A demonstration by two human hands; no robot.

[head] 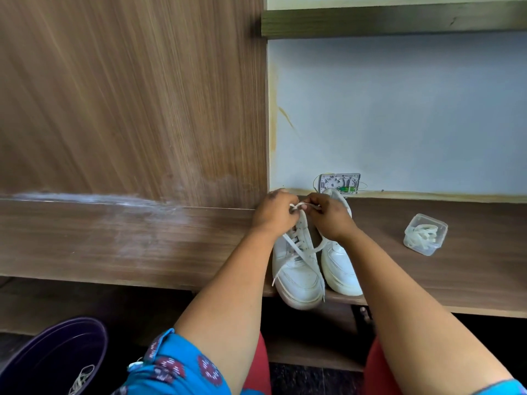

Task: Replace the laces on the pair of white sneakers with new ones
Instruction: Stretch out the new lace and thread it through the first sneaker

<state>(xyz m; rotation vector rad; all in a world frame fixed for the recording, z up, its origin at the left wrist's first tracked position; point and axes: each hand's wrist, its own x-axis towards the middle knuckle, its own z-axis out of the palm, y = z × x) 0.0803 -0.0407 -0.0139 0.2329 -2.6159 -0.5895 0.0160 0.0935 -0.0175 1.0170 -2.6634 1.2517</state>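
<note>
Wood-grain bench point(119, 240) spans mid frame, whitish scuffs at left; wood panel upper left, pale blue wall point(399, 115) upper right. White sneakers point(313, 269) side by side at frame centre, toes over bench front edge. Left hand point(275, 210) and right hand point(328, 216) both pinch lace point(299, 206) above left sneaker. Clear plastic tub point(425, 234) holding laces at right; dark bin point(57, 357) lower left.
</note>
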